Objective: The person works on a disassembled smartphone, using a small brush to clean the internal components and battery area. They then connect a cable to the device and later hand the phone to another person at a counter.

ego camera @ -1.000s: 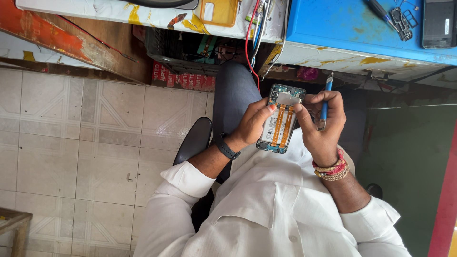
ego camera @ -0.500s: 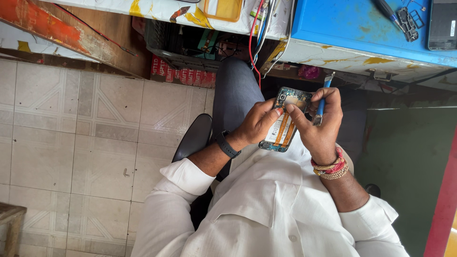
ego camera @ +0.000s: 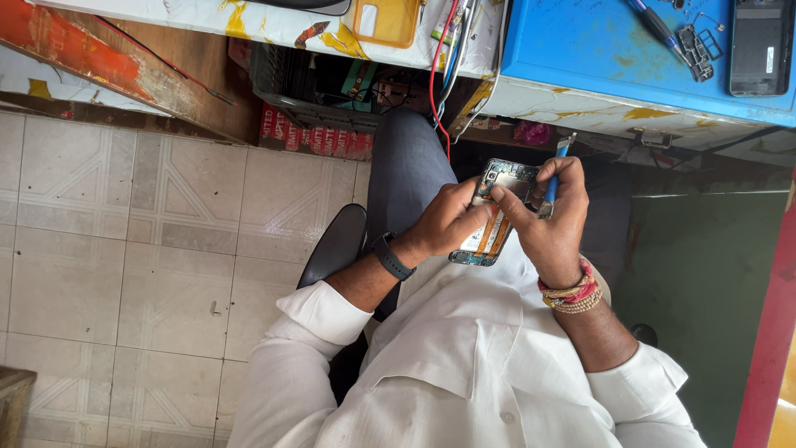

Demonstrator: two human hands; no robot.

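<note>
Tiled floor point(ego camera: 166, 249) lies open beside the blue counter point(ego camera: 597, 50) edge. Left hand point(ego camera: 448, 220) fingers clasp the opened phone point(ego camera: 495, 211); right hand point(ego camera: 547, 220) fingers pinch a blue tool point(ego camera: 554, 178).

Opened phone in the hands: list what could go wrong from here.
1. The opened phone is held in mid-air over the lap, above the tiled floor; a slip could drop it.
2. The right hand grips a blue tool while its finger presses the exposed internals; the tip might scratch them.

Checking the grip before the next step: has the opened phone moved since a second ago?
Yes. The opened phone has tilted, its top end swinging right, toward the blue table; both hands hold it over the lap.
</note>
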